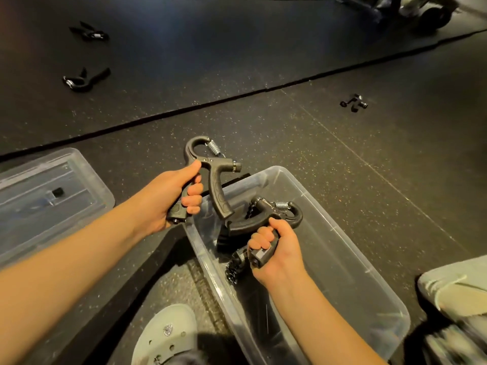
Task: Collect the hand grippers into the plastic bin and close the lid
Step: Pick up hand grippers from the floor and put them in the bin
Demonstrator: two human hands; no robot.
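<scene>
Lid point(52, 196) of clear plastic lies flat on the dark speckled floor point(290, 133) at the left edge, well apart from the bin. Beyond it, on the black mat further off, two hand grippers lie loose: the far gripper point(89, 31) near the top and the nearer floor gripper point(84, 79) below it, handles spread.

Toward the middle, the left hand point(174, 196) has its fingers and thumb curled round one handle of the raised hand gripper point(210, 167). That gripper is held in the air with its hook and spring uppermost. Its free handle hangs down toward the left rim of the plastic bin point(350, 262) without touching it.

The plastic bin stands open on the floor, running from the centre toward the lower right. The right hand point(274, 248) is over its inside, fingers wrapped tight round one handle of the lower hand gripper point(274, 212), whose spring and hook point away from the person. Under and beside that hand at least one more binned gripper point(233, 270) rests against the bin's left wall, its knurled knob showing; how many lie there I cannot tell.

A grey clog point(166, 335) sits at the bottom, left of the bin. To the right, a lone gripper point(354, 102) lies on the floor well beyond the bin, and a pale shoe point(453, 293) rests just beside the bin's near right corner
</scene>
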